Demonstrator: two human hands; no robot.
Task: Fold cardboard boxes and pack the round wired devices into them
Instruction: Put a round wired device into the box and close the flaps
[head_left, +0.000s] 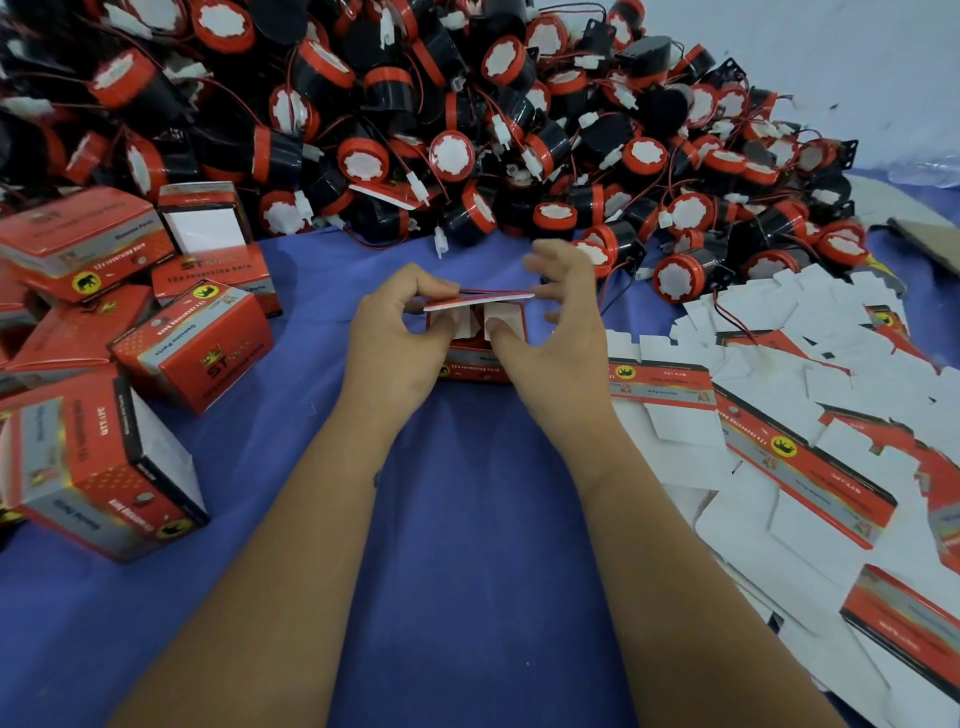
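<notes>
My left fingers (415, 291) curl over the near edge of the top flap (480, 300) of the small red box (475, 358), thumb below and fingertips above, pinching it. My right thumb (501, 332) presses on the white inner flap inside the box opening, while the other right fingers (558, 265) are spread loosely above the flap's far end; I cannot tell whether they touch it. The box stands on the blue table (467, 519) between my two hands, open end up, its printed side facing me.

Just beyond the box rises a big pile of round black-and-red devices (441, 130) with thin red and black wires and white plugs; the nearest ones lie right behind my right hand (556, 338). To the left of the box sit several finished red boxes (192, 348), some upright, some tipped. To its right lies a spread heap of flat unfolded cartons (779, 415), mostly white side up, one carton edge close to my right wrist.

My left hand (395, 338) and right hand come in from the near edge, forearms bare and angled inward toward the box.
</notes>
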